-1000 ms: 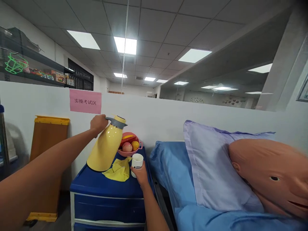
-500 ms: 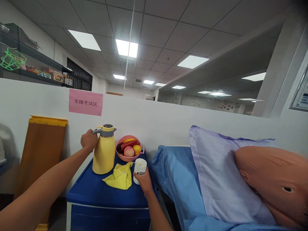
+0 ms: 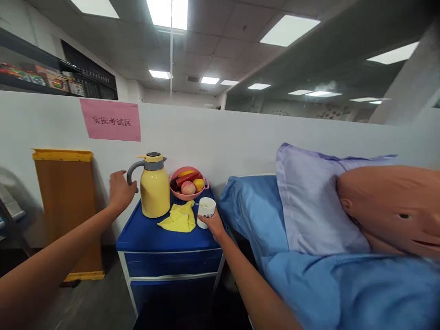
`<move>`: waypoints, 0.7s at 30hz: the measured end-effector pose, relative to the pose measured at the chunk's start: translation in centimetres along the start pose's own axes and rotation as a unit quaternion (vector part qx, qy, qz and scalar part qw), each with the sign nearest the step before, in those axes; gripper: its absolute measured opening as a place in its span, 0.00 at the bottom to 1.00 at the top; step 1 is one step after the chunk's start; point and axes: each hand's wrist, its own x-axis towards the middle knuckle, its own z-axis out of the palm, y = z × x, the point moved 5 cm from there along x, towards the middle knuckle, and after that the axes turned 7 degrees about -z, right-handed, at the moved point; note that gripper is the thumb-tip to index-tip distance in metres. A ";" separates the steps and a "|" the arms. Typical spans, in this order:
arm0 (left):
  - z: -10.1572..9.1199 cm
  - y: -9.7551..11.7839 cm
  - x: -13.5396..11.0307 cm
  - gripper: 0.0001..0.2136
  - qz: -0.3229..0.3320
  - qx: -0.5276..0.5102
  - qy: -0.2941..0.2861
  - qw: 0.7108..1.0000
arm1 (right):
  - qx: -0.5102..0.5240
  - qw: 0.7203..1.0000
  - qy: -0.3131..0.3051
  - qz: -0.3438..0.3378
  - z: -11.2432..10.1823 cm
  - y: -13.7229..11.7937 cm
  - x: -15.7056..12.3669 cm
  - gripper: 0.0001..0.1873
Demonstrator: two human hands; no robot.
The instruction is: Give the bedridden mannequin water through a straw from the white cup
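A yellow thermos jug [image 3: 154, 187] with a grey handle and lid stands upright on the blue bedside cabinet [image 3: 144, 236]. My left hand [image 3: 120, 191] is just left of the handle, fingers loosely spread, holding nothing. My right hand [image 3: 213, 224] grips a white cup [image 3: 206, 210] resting on the cabinet's right front corner. A crumpled yellow cloth [image 3: 179, 218] lies between jug and cup. Behind them sits a pink bowl [image 3: 205, 184] of fruit.
A bed with blue sheets [image 3: 250, 215] and a lilac pillow [image 3: 309, 206] holds a training manikin [image 3: 392, 208] on the right. A white partition [image 3: 223, 137] with a pink sign [image 3: 110, 120] runs behind. A wooden board [image 3: 67, 201] leans at the left.
The jug went from tilted toward the cup to upright on the cabinet, and my left hand let go of its handle. My right hand kept hold of the cup.
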 end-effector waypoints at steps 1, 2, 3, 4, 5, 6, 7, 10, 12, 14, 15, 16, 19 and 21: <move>-1.1 0.5 -1.6 0.23 0.058 -0.001 0.026 0.998 | 0.007 1.000 -0.003 0.005 -0.1 -0.4 -0.5 0.37; -2.1 0.9 -3.3 0.23 0.099 -0.014 0.019 0.995 | 0.014 1.000 -0.009 0.011 -0.2 -1.0 -1.1 0.37; -3.0 1.3 -5.2 0.21 0.120 -0.039 -0.011 0.992 | 0.020 1.000 -0.016 0.017 -0.4 -1.7 -1.9 0.37; -3.9 1.7 -7.1 0.19 0.123 -0.074 -0.056 0.988 | 0.025 0.999 -0.024 0.022 -0.8 -2.5 -2.8 0.36; -4.9 2.0 -9.1 0.19 0.108 -0.117 -0.099 0.982 | 0.029 0.999 -0.032 0.026 -1.4 -3.5 -3.9 0.35; -5.8 2.3 -11.0 0.19 0.086 -0.152 -0.144 0.974 | 0.033 0.998 -0.042 0.029 -2.1 -4.7 -5.1 0.34; -6.5 2.3 -12.8 0.19 0.061 -0.168 -0.183 0.967 | 0.036 0.998 -0.053 0.030 -3.0 -6.3 -6.3 0.34; -8.1 1.2 -18.0 0.18 0.002 -0.181 -0.236 0.955 | 0.036 0.992 -0.119 0.024 -6.4 -12.3 -9.7 0.32; -7.9 -0.5 -21.4 0.18 -0.041 -0.191 -0.266 0.944 | 0.019 0.988 -0.156 0.014 -9.0 -16.9 -11.9 0.33; -6.7 -2.1 -25.1 0.17 -0.081 -0.205 -0.318 0.922 | -0.002 0.992 -0.128 0.008 -12.1 -21.1 -13.8 0.33; -5.8 -2.5 -27.1 0.17 -0.094 -0.205 -0.352 0.909 | -0.020 0.994 -0.103 0.006 -13.6 -22.9 -14.9 0.34; -4.8 -2.6 -29.0 0.16 -0.102 -0.206 -0.382 0.895 | -0.038 0.996 -0.078 0.000 -15.0 -24.5 -16.0 0.34; -1.7 -1.1 -33.7 0.14 -0.080 -0.197 -0.457 0.864 | -0.093 0.996 0.001 -0.009 -18.9 -27.7 -19.5 0.34; 0.8 1.1 -34.7 0.15 -0.015 -0.190 -0.470 0.862 | -0.129 0.989 0.072 -0.003 -21.6 -28.7 -21.9 0.35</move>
